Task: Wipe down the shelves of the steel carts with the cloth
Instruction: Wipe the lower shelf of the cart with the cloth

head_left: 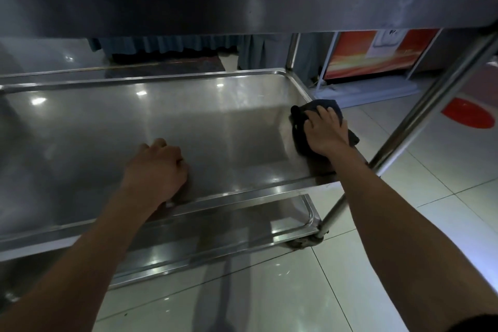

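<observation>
Pressing cloth (318,116) on steel shelf (134,121), right hand (327,132), tiled floor (269,291)

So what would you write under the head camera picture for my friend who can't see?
A right hand presses a dark cloth on the middle shelf of a steel cart, at its right end. The left hand, fingers curled, rests on the shelf nearby.

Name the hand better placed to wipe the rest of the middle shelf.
Right: the right hand already presses the dark cloth on the middle shelf. The left hand holds nothing.
</observation>
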